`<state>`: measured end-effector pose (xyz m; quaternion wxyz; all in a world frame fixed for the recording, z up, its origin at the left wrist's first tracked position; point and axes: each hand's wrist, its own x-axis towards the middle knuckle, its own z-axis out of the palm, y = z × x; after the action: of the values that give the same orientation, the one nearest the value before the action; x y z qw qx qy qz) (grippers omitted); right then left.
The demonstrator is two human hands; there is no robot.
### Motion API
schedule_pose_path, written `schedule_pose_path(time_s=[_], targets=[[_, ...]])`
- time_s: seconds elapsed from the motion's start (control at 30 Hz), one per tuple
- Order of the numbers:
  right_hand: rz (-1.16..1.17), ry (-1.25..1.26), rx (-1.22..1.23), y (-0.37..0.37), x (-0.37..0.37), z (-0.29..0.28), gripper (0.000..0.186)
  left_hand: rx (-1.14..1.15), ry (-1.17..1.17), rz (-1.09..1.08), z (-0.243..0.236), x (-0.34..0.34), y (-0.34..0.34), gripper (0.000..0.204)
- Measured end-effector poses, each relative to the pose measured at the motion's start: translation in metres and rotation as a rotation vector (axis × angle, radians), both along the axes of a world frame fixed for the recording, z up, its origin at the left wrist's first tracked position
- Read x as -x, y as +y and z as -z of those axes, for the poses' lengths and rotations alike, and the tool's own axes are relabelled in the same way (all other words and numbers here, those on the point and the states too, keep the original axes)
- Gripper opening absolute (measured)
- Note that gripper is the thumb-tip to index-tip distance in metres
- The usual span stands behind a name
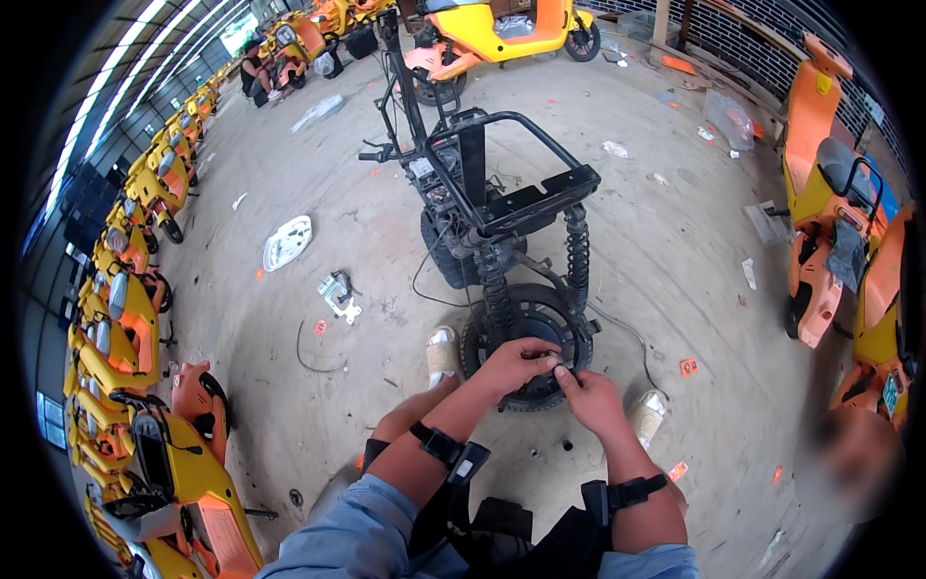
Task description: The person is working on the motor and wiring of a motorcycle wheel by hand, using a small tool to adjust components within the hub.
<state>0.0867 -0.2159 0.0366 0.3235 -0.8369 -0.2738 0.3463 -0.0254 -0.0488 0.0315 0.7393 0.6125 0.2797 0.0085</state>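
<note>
In front of me stands a stripped black scooter frame (473, 169), its rear wheel (471, 333) facing me between my feet. Coil-spring shock absorbers (577, 251) flank the wheel. Just over the hub side of the wheel, my left hand (521, 367) and my right hand (591, 398) meet fingertip to fingertip. Both are closed in a pinch around something small and dark, mostly hidden by the fingers; I cannot make out its kind. A loose cable (627, 328) trails on the floor right of the wheel.
Left on the concrete lie a white oval panel (287, 243), a metal bracket (339, 295) and a thin cable (313, 367). Two small parts, one a dark cylinder (567, 445), lie near my feet. Yellow-orange scooters (135, 333) line both sides. A person (255, 75) sits far left.
</note>
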Motion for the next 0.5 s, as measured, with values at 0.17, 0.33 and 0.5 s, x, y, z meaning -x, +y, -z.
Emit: schedule_pose_path(time_s=[0.17,0.33,0.5], targets=[[-0.053,-0.11,0.019,0.0,-0.007,-0.002,0.056,0.01,0.04,0.027,0.0,-0.002,0.002,0.038],[-0.029,-0.046,0.042,0.0,-0.01,-0.012,0.055,0.04,0.019,0.031,0.003,-0.007,0.004,0.039],[-0.044,-0.068,0.018,0.0,-0.015,-0.009,0.057,0.014,0.051,0.027,0.0,-0.013,0.004,0.039]])
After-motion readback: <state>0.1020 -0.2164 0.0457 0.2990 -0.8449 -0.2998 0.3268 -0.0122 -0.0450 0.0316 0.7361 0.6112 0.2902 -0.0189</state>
